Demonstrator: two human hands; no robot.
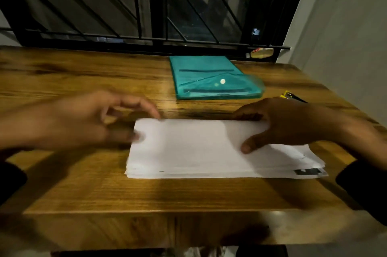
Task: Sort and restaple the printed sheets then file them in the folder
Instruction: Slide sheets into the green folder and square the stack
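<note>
Head view: paper stack (pixel 209 150) between both hands.

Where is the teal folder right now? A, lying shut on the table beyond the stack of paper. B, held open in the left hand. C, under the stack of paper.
A: the teal folder lies flat with its flap shut on the table, beyond the stack of paper, untouched by either hand.

It looks like a room in a home: a wooden desk (pixel 104 192) stands against a barred window (pixel 146 5) beside a plain wall (pixel 345 37).
</note>
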